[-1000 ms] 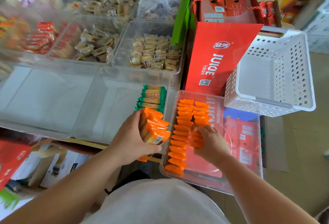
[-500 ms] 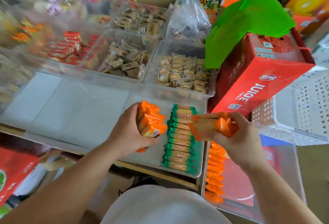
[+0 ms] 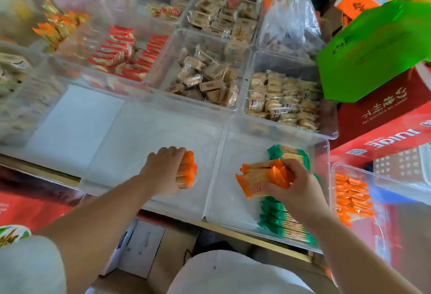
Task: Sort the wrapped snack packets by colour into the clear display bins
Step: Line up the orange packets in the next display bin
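Two fistfuls mid-sort: my left hand (image 3: 163, 173) grips an orange stack (image 3: 188, 170) over the middle bin (image 3: 130, 144), right hand (image 3: 297, 190) clutches orange packets (image 3: 258, 180); guessing both land there.

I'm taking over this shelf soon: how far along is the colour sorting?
Done: the green packets stand in a row in the right front bin. In hand: the left hand grips an orange stack over the middle bin; the right hand holds an orange bunch. Left: more orange packets lie in the side tray.
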`<state>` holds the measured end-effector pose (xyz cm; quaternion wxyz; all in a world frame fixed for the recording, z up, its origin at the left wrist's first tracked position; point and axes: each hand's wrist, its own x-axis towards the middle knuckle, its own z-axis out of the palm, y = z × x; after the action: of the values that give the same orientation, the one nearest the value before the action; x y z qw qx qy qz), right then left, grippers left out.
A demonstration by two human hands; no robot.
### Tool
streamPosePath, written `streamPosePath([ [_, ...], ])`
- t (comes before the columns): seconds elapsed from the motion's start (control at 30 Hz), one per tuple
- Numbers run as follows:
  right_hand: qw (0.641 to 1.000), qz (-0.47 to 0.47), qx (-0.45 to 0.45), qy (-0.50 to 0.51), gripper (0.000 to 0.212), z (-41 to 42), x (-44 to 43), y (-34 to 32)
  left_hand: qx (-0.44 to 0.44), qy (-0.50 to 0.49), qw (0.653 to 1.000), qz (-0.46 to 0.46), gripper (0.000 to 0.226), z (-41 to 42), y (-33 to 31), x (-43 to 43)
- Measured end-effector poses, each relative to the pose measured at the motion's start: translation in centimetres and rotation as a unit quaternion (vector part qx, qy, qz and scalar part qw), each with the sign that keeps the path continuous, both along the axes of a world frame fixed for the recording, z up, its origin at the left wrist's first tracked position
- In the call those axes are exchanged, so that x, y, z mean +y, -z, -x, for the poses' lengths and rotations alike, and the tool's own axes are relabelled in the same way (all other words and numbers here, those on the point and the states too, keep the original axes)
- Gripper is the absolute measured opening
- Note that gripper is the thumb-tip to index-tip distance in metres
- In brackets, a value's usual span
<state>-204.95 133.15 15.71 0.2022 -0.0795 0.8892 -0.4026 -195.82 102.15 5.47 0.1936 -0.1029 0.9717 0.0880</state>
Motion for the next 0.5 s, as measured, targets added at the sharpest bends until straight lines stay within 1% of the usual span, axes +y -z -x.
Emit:
streamPosePath([
  [0.03, 1.0, -0.003, -0.003, 0.001, 0.054, -0.1, -0.4, -0.2, -0.02, 0.056, 0.998, 0.026, 0.097, 0.2, 1.0, 0.2],
  [0.1, 1.0, -0.015, -0.006, 0.004, 0.054, -0.2, -0.9, -0.4, -0.019, 0.136, 0.989, 0.06, 0.097, 0.8, 2.3, 0.6],
  [0.2, 1.0, -0.022, -0.014, 0.015, 0.051, -0.3, -1.3, -0.4, -0.026, 0.185, 0.979, 0.076, 0.093, 1.6, 3.5, 1.5],
  [0.3, 0.999, -0.025, -0.019, 0.018, 0.047, -0.4, -1.7, -0.5, -0.057, 0.15, 0.986, 0.048, 0.097, 1.6, 4.7, 2.0],
  [0.43, 0.999, -0.03, -0.022, 0.018, 0.046, -0.3, -1.8, -0.6, -0.08, 0.115, 0.989, -0.038, 0.113, 1.1, 5.1, 2.0],
  [0.5, 0.999, -0.031, -0.029, 0.019, 0.048, -0.2, -1.9, -0.6, -0.089, 0.092, 0.988, -0.091, 0.118, 0.9, 4.6, 1.9],
])
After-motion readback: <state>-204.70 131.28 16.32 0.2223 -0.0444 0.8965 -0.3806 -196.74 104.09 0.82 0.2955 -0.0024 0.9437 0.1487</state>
